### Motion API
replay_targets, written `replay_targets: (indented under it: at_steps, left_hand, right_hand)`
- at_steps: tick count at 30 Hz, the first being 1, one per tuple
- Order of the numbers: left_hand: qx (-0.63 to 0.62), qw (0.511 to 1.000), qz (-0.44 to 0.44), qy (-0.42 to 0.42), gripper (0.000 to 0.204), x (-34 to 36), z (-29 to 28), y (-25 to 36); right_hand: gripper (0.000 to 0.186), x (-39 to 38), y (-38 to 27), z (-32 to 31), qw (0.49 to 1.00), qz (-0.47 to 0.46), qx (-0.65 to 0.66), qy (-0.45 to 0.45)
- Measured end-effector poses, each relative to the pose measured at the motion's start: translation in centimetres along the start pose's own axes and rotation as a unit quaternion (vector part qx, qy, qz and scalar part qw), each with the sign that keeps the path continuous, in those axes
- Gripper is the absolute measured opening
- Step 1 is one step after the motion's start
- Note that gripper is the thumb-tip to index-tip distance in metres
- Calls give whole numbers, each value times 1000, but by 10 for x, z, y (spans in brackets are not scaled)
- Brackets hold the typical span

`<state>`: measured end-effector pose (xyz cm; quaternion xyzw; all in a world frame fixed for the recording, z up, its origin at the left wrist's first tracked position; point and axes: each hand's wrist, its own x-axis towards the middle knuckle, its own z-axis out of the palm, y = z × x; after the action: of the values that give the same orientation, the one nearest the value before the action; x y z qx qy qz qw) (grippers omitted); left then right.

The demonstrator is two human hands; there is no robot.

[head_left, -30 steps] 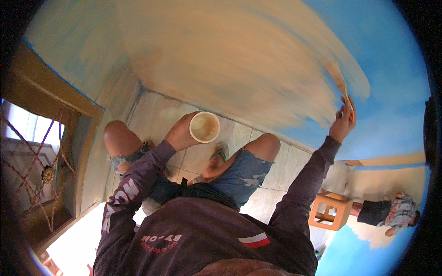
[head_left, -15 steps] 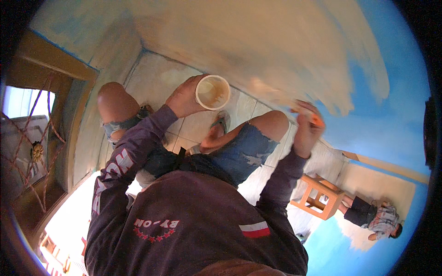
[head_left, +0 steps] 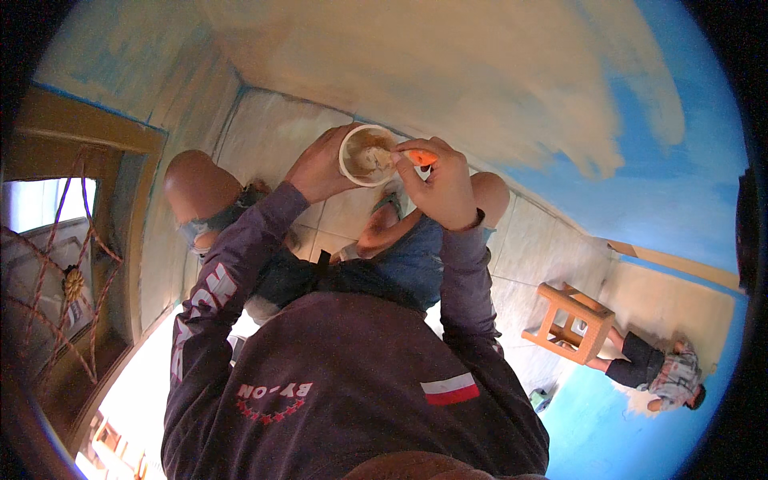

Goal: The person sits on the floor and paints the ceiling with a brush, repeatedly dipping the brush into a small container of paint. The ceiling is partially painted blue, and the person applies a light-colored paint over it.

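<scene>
Your left hand (head_left: 322, 166) curls in a grip, the left forearm (head_left: 258, 230) slanting far and right. Your right hand (head_left: 446, 188) pinches to its right, the right forearm (head_left: 466, 276) pointing far. Your bent knees (head_left: 197, 182) spread wide.

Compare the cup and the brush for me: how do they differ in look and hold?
The cup is round and whitish, while the brush shows a bright orange handle. The cup sits in the left hand, its open top facing the camera; the brush is gripped in the right hand, angled toward that opening. The cup's rim shows plainly, while fingers partly hide the brush. Both are held close together.
</scene>
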<state>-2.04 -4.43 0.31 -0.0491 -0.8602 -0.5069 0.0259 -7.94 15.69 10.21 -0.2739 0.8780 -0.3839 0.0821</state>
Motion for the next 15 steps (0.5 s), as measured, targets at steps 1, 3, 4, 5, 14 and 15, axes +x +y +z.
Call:
replay_targets:
  at_steps: [1, 3, 4, 5, 14, 15]
  left_hand:
    - [-3, 1000, -3, -7, 75, 1, 1, -3]
    - [-7, 1000, -18, -24, 77, 3, 1, -8]
    - [-7, 999, -29, -35, 79, 3, 1, -9]
    - [-7, 998, -40, -46, 81, 2, 2, -10]
    - [-11, 999, -34, 3, 77, 4, 9, -22]
    - [-5, 1000, -29, 6, 77, 4, 8, -21]
  right_hand:
    - [17, 1, 3, 2, 1000, -3, 8, 2]
    - [17, 4, 11, 4, 1000, -20, 18, 13]
    - [17, 5, 18, 5, 999, -34, 20, 22]
    - [17, 4, 23, 6, 998, -47, 22, 30]
    - [24, 12, 21, -3, 999, 9, 41, 6]
    - [24, 14, 22, -1, 999, 7, 39, 4]
